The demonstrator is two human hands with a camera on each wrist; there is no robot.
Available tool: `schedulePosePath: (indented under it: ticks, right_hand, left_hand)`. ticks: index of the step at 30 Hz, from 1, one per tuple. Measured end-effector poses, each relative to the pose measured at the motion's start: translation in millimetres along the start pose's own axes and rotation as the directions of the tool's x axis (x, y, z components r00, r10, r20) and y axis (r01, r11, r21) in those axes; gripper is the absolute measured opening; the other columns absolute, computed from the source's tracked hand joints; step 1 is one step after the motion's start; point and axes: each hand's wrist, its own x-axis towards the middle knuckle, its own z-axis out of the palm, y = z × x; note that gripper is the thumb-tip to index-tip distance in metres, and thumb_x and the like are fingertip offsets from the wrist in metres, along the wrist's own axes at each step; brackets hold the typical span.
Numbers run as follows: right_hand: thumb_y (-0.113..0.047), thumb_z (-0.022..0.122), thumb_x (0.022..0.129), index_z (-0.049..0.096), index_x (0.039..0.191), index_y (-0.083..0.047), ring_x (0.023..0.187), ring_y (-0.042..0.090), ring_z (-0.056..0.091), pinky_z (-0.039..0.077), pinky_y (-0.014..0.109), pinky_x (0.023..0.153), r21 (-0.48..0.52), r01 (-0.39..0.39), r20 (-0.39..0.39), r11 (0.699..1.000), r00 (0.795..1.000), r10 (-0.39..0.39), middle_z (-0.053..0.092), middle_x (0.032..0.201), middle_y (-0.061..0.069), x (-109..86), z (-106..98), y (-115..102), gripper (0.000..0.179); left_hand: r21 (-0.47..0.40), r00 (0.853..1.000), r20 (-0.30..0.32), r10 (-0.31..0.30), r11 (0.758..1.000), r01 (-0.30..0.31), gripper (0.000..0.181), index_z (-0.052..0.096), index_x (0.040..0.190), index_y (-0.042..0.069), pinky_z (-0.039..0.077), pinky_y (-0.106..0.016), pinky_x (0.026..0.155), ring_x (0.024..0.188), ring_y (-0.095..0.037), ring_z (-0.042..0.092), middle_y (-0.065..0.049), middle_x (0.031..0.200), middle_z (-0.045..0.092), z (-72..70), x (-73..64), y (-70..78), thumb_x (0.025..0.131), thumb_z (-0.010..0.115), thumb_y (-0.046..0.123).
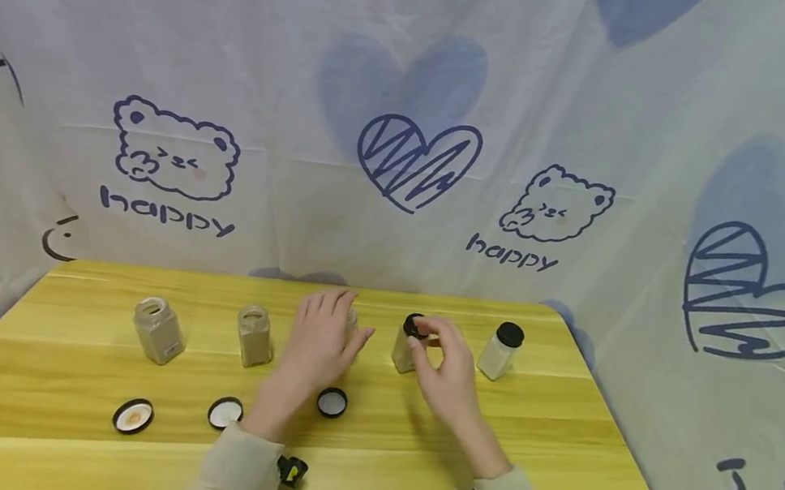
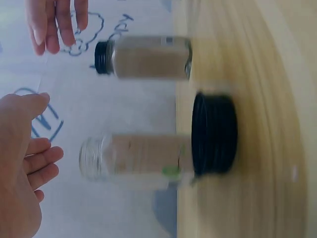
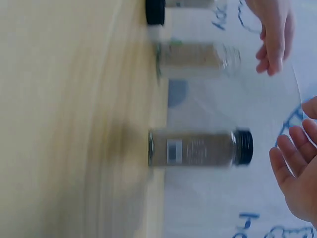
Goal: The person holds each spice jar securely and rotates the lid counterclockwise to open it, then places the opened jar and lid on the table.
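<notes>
My left hand (image 1: 322, 343) hovers with relaxed fingers beside an uncapped glass spice jar (image 2: 143, 156), which it mostly hides in the head view. A black screw lid (image 1: 332, 403) lies upturned in front of that jar. To the right stands a jar of brownish powder (image 3: 198, 148), its black lid (image 3: 243, 147) still on. My right hand (image 1: 450, 375) is near this lid with thumb and fingers spread; the right wrist view shows a gap between fingertips and lid. Neither hand holds anything.
Two more uncapped jars, one far left (image 1: 159, 331) and one left of centre (image 1: 255, 336), stand upright. Their upturned lids (image 1: 133, 416) (image 1: 225, 413) lie before them. A black-capped jar of white contents (image 1: 500, 351) stands at right. A printed cloth (image 1: 292, 102) hangs behind the wooden table (image 1: 363, 487).
</notes>
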Motion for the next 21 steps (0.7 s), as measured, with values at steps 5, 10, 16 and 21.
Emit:
schedulePosePath:
  ticks: [5, 10, 16, 21]
  right_hand:
    - [-0.007, 0.070, 0.099, 0.066, 0.125, -0.001, 0.110, 0.036, 0.063, 0.056, 0.052, 0.089, -0.020, -0.108, -0.082, 0.994, 0.991, 0.106, 0.065, 0.122, 0.015, 6.5, -9, 14, 0.027]
    - [-0.010, 0.070, 0.100, 0.065, 0.128, -0.001, 0.112, 0.035, 0.062, 0.055, 0.051, 0.092, -0.008, -0.225, -0.081, 0.974, 0.971, 0.224, 0.063, 0.125, 0.017, 13.9, -13, 26, 0.030]
    - [-0.015, 0.070, 0.101, 0.064, 0.132, -0.003, 0.116, 0.033, 0.062, 0.054, 0.049, 0.096, -0.017, -0.355, -0.007, 0.935, 0.935, 0.355, 0.062, 0.128, 0.015, 25.0, -8, 36, 0.034]
    - [-0.015, 0.070, 0.101, 0.065, 0.131, -0.001, 0.115, 0.035, 0.064, 0.056, 0.049, 0.093, -0.011, -0.402, 0.058, 0.916, 0.914, 0.402, 0.064, 0.128, 0.017, 26.5, -4, 38, 0.033]
  left_hand:
    - [0.021, 0.999, 0.043, 0.021, 1.000, -0.022, 0.060, 0.055, 0.142, -0.002, 0.039, -0.052, 0.111, 0.127, -0.036, 0.052, -0.018, 0.136, 0.059, 13.5, 2.1, 18.4, 0.102, 0.067, 0.041]
    - [-0.001, 0.993, 0.121, 0.003, 1.000, -0.003, 0.061, 0.054, 0.143, -0.001, 0.038, -0.051, 0.113, 0.130, -0.034, 0.051, -0.016, 0.139, 0.057, 34.0, 6.1, 35.4, 0.103, 0.064, 0.044]
    - [-0.044, 0.988, 0.154, -0.029, 0.998, 0.036, 0.062, 0.054, 0.142, -0.003, 0.038, -0.051, 0.114, 0.129, -0.036, 0.050, -0.018, 0.138, 0.057, 55.0, 9.9, 47.4, 0.103, 0.065, 0.044]
    - [-0.051, 0.982, 0.171, -0.080, 0.995, 0.090, 0.059, 0.057, 0.137, -0.003, 0.037, -0.051, 0.112, 0.126, -0.037, 0.050, -0.018, 0.136, 0.057, 66.6, 11.7, 50.2, 0.102, 0.067, 0.044]
